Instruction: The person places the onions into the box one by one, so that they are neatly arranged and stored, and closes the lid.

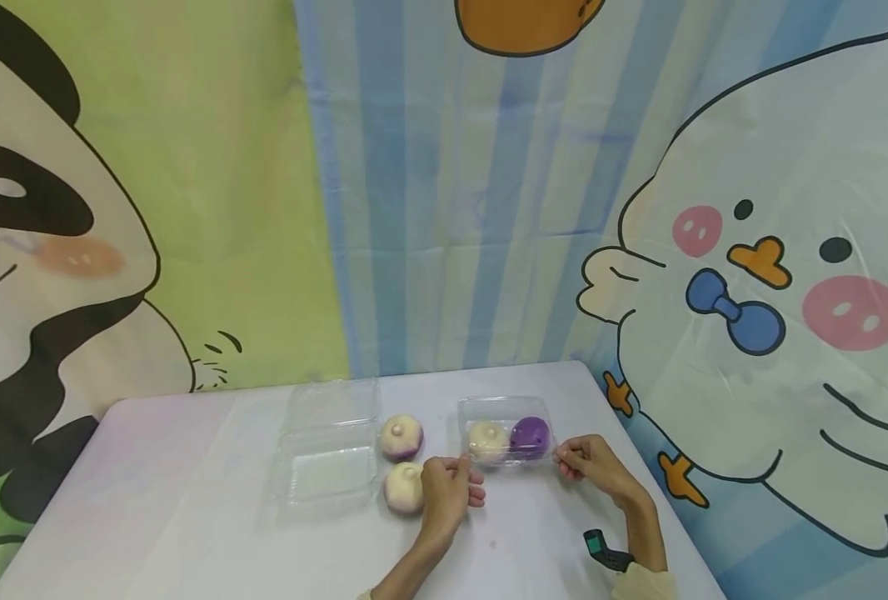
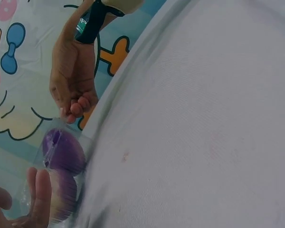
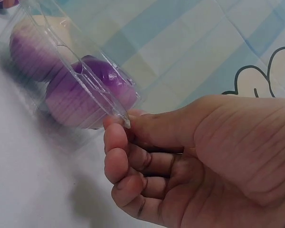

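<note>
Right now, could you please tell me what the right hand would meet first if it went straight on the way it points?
The clear container, whose corner the right hand pinches; inside it, the purple vegetable would likely come next, though depth is unclear.

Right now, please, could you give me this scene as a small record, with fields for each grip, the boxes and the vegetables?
Right grip: pinches a corner of the filled box
Left grip: at that box's near left corner; contact unclear
Filled box holds: pale-topped turnip, purple-topped turnip, side by side
Open box: transparent, lid spread back
Loose: far turnip and near turnip, between the boxes
</note>
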`<state>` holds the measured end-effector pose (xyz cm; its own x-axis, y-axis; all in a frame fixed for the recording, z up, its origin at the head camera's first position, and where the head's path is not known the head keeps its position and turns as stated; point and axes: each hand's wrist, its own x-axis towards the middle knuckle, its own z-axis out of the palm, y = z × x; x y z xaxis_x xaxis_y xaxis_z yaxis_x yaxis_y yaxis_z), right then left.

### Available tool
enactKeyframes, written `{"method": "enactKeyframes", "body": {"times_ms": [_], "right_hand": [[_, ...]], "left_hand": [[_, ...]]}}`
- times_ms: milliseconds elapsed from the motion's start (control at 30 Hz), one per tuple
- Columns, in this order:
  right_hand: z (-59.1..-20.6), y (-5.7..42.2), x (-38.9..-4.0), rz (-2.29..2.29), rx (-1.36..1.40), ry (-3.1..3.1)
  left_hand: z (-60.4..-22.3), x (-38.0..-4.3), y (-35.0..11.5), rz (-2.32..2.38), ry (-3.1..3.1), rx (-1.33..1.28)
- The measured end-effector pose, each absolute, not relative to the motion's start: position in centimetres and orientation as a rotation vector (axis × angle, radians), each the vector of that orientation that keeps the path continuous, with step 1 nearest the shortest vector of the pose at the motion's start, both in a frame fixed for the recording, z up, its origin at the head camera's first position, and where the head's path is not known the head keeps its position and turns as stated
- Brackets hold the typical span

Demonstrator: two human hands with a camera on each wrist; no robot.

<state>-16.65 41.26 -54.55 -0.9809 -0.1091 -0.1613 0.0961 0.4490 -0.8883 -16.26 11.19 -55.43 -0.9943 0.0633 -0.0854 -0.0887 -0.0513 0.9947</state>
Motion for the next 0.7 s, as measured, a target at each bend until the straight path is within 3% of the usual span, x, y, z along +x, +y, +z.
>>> {"method": "enactKeyframes", "body": {"times_ms": [333, 700], "right_hand": [[-54.3, 41.3, -16.6, -1.557, -0.011, 2.513], [-53.7, 40.9, -16.2, -1.489, 0.168, 2.665]], "left_hand": [[-52.5, -15.2, 7.3, 2.203, 2.331, 0.049], [-50.3, -15.6, 0.7, 2.139, 2.905, -0.075]]}}
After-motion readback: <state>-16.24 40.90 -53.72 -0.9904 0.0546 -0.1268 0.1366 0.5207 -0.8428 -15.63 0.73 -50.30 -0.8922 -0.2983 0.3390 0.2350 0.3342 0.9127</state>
